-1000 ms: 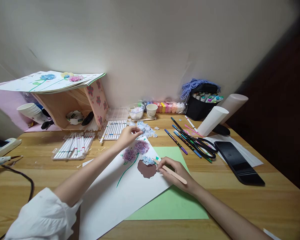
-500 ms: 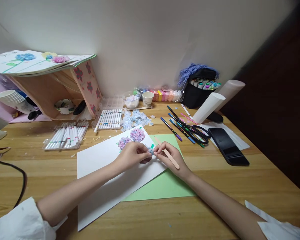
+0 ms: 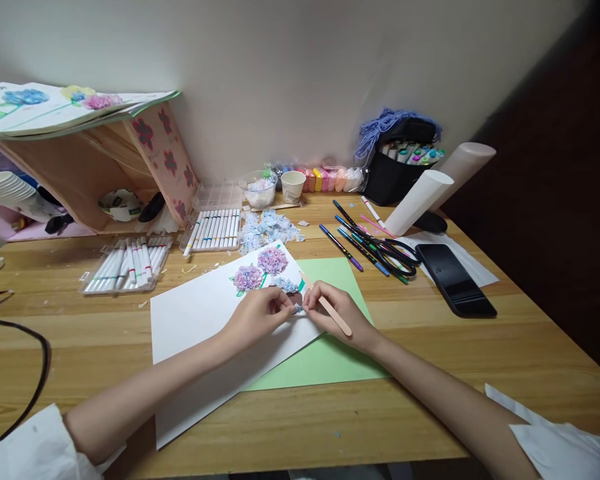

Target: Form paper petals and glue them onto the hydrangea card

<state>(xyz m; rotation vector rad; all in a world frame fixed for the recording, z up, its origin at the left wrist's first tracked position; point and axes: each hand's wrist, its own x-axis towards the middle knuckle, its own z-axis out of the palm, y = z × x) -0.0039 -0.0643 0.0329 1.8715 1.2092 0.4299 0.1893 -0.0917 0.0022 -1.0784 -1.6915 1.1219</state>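
Between my fingertips is a small blue paper scrap [image 3: 299, 309], pinched by my left hand [image 3: 257, 315]. My right hand [image 3: 347, 312] holds a flat wooden craft stick [image 3: 337, 319] across its fingers, its thumb and fingertip meeting the same scrap. Both hands are over a white sheet [image 3: 193, 347] that lies slanted on a green sheet [image 3: 337, 363]. Two pink-purple paper flowers [image 3: 273, 261] with green leaves stand out on the white sheet. Just beyond my fingers is a blue cluster [image 3: 284, 285], partly hidden, with a brown patch under it.
Blue-white paper scraps [image 3: 267, 232] are piled behind the sheet, near a clear bowl [image 3: 258, 193] and a paper cup [image 3: 293, 187]. Marker cases [image 3: 125, 267] lie left. Scissors [image 3: 397, 255], pens and a phone [image 3: 455, 280] lie right. A pink box [image 3: 165, 163] stands back left.
My hands have drawn slightly apart and shifted a little left and toward me, uncovering the blue cluster on the white sheet. The camera view has tilted slightly down.
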